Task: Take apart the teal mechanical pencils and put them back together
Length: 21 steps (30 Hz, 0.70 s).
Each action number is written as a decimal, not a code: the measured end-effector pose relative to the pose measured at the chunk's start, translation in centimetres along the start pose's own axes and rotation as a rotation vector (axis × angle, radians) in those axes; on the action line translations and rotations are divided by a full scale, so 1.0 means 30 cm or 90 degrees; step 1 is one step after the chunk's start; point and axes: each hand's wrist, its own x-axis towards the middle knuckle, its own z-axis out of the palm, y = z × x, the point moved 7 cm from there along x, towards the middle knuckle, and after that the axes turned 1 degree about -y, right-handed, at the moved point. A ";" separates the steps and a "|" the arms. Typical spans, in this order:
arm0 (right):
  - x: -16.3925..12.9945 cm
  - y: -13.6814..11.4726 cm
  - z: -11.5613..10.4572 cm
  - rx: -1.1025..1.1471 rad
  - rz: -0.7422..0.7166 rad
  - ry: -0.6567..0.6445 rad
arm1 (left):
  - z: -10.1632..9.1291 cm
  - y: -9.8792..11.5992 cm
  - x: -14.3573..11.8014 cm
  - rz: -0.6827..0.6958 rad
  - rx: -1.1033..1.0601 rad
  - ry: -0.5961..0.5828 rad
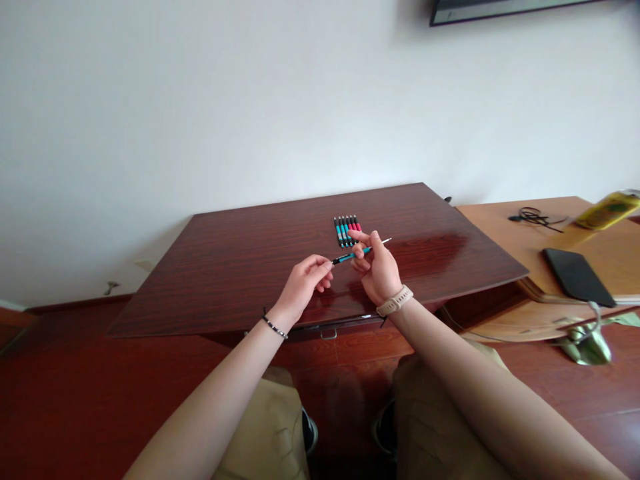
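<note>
A blue-and-black pen [344,258] is held above the dark wooden table, slanting up to the right. My left hand [305,283] pinches its black end between thumb and fingertips. Around the blue part, the fingers and thumb of my right hand [381,272] are closed, with the index finger stretched out. A thin pale tip sticks out past the right thumb; I cannot tell whether it is part of the barrel or a refill. Just beyond my hands, several blue, red and black pens [345,228] lie side by side in a row, partly hidden by my right fingers.
The dark table [240,267] stands against a white wall. To its right, a lighter wooden desk [520,233] bears a black cable [535,217], a black phone [577,275] and a yellow can [607,210] lying on its side. A screen's edge [480,12] shows at the top right.
</note>
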 end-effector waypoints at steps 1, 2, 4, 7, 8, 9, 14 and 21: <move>0.001 0.001 -0.002 -0.001 0.000 0.000 | 0.001 -0.005 0.001 -0.006 -0.004 -0.005; 0.001 0.004 -0.003 -0.001 0.000 -0.002 | 0.002 -0.007 0.001 -0.009 -0.006 -0.010; 0.002 0.009 -0.004 0.004 0.001 -0.007 | 0.004 -0.004 0.002 -0.003 0.004 -0.015; 0.002 0.013 -0.002 0.010 0.002 -0.012 | 0.001 0.008 0.003 0.014 0.024 -0.005; 0.002 0.013 -0.001 0.012 0.003 -0.011 | -0.001 0.011 0.004 0.019 0.028 0.004; 0.002 0.013 -0.001 0.014 0.004 -0.010 | -0.004 0.014 0.005 0.023 0.031 0.013; 0.010 0.019 -0.001 0.023 0.008 -0.003 | -0.017 0.015 0.011 0.038 0.031 0.043; 0.030 0.036 -0.002 0.033 0.011 0.020 | -0.039 0.024 0.021 0.080 0.099 0.064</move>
